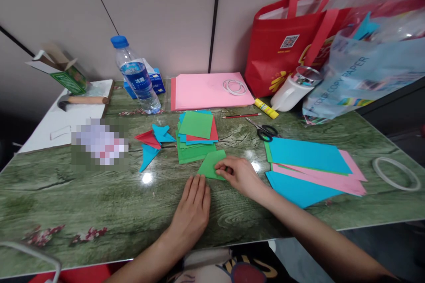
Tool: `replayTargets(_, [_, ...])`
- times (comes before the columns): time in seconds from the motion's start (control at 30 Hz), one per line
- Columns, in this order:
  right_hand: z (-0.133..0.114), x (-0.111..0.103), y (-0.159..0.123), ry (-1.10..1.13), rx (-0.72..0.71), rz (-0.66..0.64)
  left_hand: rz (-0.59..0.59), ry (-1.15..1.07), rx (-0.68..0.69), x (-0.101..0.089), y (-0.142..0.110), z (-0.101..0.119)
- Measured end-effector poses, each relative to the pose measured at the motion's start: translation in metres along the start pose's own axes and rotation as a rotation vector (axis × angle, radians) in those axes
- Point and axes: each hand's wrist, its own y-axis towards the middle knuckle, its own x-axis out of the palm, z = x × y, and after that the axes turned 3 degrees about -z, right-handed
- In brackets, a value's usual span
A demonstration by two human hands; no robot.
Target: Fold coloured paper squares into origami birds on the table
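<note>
A sheet of green paper [211, 164] with a slanted left side lies on the table in front of me. My right hand [241, 174] has its fingers curled in a pinch at the paper's right edge. Flat on the table, my left hand [194, 205] has its fingers stretched out, their tips at the paper's lower left edge. Just behind is a stack of coloured paper squares [196, 124], green on top with red and blue beneath. To its left sit folded paper pieces, one red [149, 139] and several blue [150, 155].
Scissors [265, 131], a pencil [241, 116] and a glue stick [266, 108] lie behind my right hand. Cut paper sheets [308, 154] and a tape roll [396, 173] are rightward. A water bottle [137, 77], pink paper [206, 90], white mug [292, 93] and red bag [275, 57] stand behind.
</note>
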Motion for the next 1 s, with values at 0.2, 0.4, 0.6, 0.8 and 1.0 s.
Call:
replayTargets(0.2, [-0.0021,-0.0019,0.0011,0.02,0.049,-0.026,-0.001,0.042,0.007,0.0024,-0.0031,0.001])
replayTargets(0.4, [-0.0005,-0.0002,0.0005,0.029,0.053,-0.017,-0.02,0.082,0.009,-0.0001,-0.0017,0.0012])
replayTargets(0.6, [0.0017,0.0018,0.0002,0.036,0.042,-0.016,-0.051,0.055,-0.001,-0.0007,-0.0009,0.0023])
replayTargets(0.8, [0.0014,0.0012,0.0002,0.024,0.034,-0.021,-0.055,0.038,-0.013,-0.0015,-0.0005,0.0052])
replayTargets(1.0, [0.0026,0.0013,0.0008,0.016,0.021,-0.02,-0.002,0.07,-0.004,-0.0004,-0.0012,0.0053])
